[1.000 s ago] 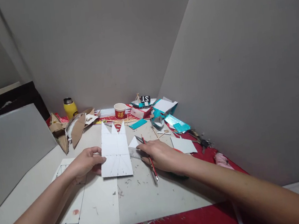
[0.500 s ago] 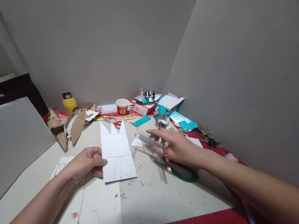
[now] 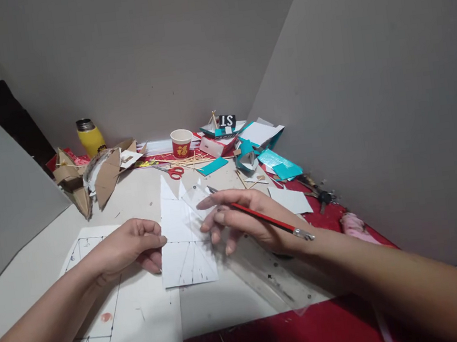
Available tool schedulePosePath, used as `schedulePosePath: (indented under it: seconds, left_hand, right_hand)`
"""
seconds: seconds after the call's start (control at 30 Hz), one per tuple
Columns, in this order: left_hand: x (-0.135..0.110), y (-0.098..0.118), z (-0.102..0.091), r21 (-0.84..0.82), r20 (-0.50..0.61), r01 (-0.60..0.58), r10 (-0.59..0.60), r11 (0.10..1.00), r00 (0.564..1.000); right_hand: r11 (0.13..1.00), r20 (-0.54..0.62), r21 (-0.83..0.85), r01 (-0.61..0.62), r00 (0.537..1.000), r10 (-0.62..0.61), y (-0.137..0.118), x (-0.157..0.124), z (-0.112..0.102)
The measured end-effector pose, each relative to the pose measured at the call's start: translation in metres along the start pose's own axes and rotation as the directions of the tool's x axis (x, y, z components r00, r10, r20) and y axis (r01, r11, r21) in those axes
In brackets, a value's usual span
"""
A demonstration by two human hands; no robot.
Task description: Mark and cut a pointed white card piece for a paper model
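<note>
My left hand pinches the left edge of a white card piece, with thumb in front and fingers behind. Pointed tips are cut along the card's top, and drawn lines cross and fan out over it. My right hand has a red and black pencil resting between thumb and forefinger, its tip toward the card. A clear ruler slants under the same hand, its upper end over the card; whether the fingers grip it is unclear. Below my left hand lies a large white sheet with drawn black lines.
Red-handled scissors, thin sticks, a paper cup and a yellow bottle stand or lie at the back. Cardboard shapes are at left, teal scraps and keys at right. Walls rise behind and right.
My right hand has moved left to the card, bringing the ruler over it. The pencil has swung from upright to slanting, tip toward the card. My left hand still holds the card.
</note>
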State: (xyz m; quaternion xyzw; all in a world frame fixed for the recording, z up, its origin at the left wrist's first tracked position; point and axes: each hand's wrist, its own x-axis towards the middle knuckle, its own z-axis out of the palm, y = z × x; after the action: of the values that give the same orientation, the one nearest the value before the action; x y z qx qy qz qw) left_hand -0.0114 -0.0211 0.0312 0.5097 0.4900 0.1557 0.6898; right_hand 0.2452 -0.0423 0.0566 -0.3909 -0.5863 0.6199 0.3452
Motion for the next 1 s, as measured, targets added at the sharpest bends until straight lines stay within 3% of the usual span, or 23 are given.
schedulePosePath:
  seconds: [0.2,0.3,0.43,0.57,0.67,0.77,0.9,1.0]
  left_hand:
    - [-0.009,0.005,-0.013,0.201,0.035,0.067,-0.076,0.977,0.996]
    - [-0.015,0.011,-0.019,0.333,-0.046,0.045,-0.031,0.942,0.998]
    - [-0.017,0.018,-0.016,0.186,-0.218,-0.1,0.14,0.977,0.966]
    - [-0.014,0.019,0.003,-0.065,-0.205,-0.159,0.143,0.985,0.968]
    - [-0.012,0.018,0.014,-0.136,-0.148,-0.18,0.159,0.974,0.976]
    - [-0.014,0.02,0.014,-0.164,-0.14,-0.188,0.166,0.968,0.976]
    - [-0.015,0.022,0.007,-0.159,-0.149,-0.159,0.135,0.974,0.98]
    - [-0.015,0.022,0.005,-0.116,-0.114,-0.118,0.105,0.986,0.988]
  right_hand:
    - [0.999,0.0,-0.031,-0.021,1.0,0.021,0.002,0.009,0.015]
    - [0.997,0.006,-0.071,-0.017,1.0,0.018,0.003,0.009,0.022]
    - [0.959,-0.017,-0.276,0.065,0.997,-0.073,0.008,0.008,0.028]
    - [0.715,0.105,-0.645,0.27,0.958,-0.267,0.01,0.01,0.03]
    - [0.583,0.218,-0.743,0.329,0.942,-0.255,0.009,0.01,0.032]
    - [0.565,0.213,-0.767,0.304,0.951,-0.224,0.008,0.006,0.033]
    - [0.638,0.183,-0.711,0.294,0.954,-0.236,0.01,-0.001,0.029]
    - [0.588,0.208,-0.728,0.353,0.931,-0.301,0.017,-0.006,0.021]
